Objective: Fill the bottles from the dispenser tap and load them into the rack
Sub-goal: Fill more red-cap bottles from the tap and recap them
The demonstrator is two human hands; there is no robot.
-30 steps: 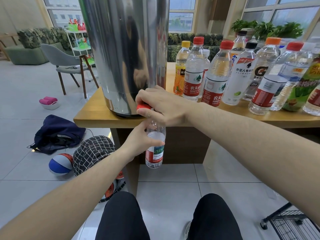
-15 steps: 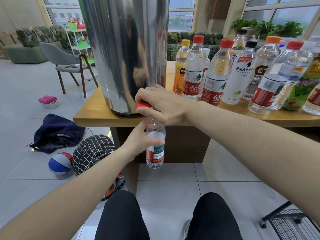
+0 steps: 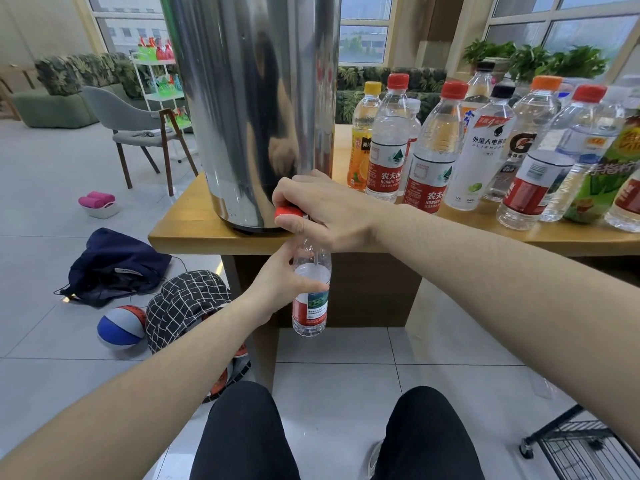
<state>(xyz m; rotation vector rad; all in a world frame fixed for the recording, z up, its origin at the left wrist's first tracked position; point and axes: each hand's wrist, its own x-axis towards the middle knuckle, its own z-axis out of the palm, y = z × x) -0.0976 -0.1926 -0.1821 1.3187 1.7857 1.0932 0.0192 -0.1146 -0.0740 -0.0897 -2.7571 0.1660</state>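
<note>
A tall steel dispenser [image 3: 256, 109] stands at the left end of the wooden table [image 3: 194, 233]. My right hand [image 3: 325, 209] grips its red tap handle [image 3: 287, 213] at the base. Below the tap, my left hand [image 3: 280, 282] holds a clear bottle [image 3: 310, 299] with a red and white label upright. A thin stream of water falls into its neck, and the water level sits near the top of the label. The tap spout is hidden by my right hand. A black wire rack [image 3: 585, 448] on wheels shows at the bottom right.
Several capped bottles [image 3: 433, 150] crowd the table right of the dispenser. On the floor to the left lie a dark bag [image 3: 114, 265], a checked bag [image 3: 187, 303] and a ball [image 3: 121, 327]. A grey chair [image 3: 138, 129] stands behind. My knees are below the table edge.
The water level in the bottle has risen a little. Both hands stay where they were.
</note>
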